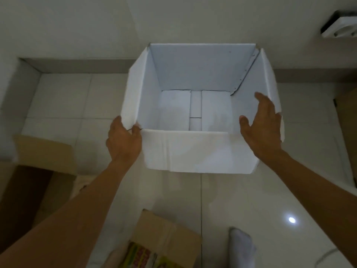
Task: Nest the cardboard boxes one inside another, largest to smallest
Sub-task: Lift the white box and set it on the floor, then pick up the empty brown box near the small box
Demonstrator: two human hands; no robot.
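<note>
A large white cardboard box (pixel 199 151) stands open on the tiled floor against the wall, its flaps folded outward and nothing inside it. My left hand (pixel 123 141) grips the near left corner where the left flap meets the front flap. At the box's right side my right hand (pixel 264 128) is spread, fingers apart, against the inside of the right wall; it holds nothing. A brown cardboard box (pixel 42 157) lies open at the left. A smaller brown box (pixel 164 238) with colourful printing sits near my feet at the bottom.
A white wall runs behind the box, with a white fixture (pixel 340 26) at the upper right. Another brown box edge (pixel 347 120) shows at the far right. A white-socked foot (pixel 241 246) stands at the bottom right. Glossy floor tiles surround the box.
</note>
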